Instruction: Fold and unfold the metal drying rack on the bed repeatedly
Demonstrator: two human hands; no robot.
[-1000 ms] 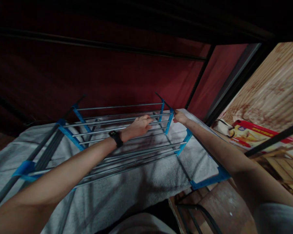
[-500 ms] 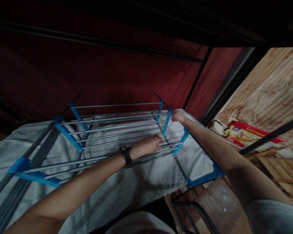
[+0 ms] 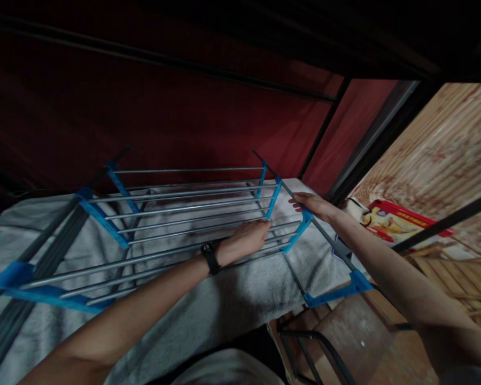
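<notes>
A drying-rack-like frame of thin metal rods, blue plastic brackets (image 3: 297,235) and grey side poles (image 3: 328,239) lies across a grey blanket (image 3: 232,297). My left hand (image 3: 246,239), a black watch on its wrist, is closed around a metal rod (image 3: 144,260) near its right end. That rod's tip shows just beyond the fingers, close to the right-hand blue bracket; whether it sits in the bracket I cannot tell. My right hand (image 3: 313,205) lies over the right side pole just above this bracket, fingers stretched to the left and slightly apart.
Several more grey tubes (image 3: 36,289) lie bundled along the left side pole. A dark red panel (image 3: 192,128) rises behind the rack. To the right are a red and yellow box (image 3: 404,222) and wooden slats (image 3: 444,280). A black metal frame (image 3: 324,342) stands at the front.
My right hand has slid nearer along the side pole, from the upper blue bracket to the lower one. The rod under my left hand and the rack's left end have shifted slightly.
</notes>
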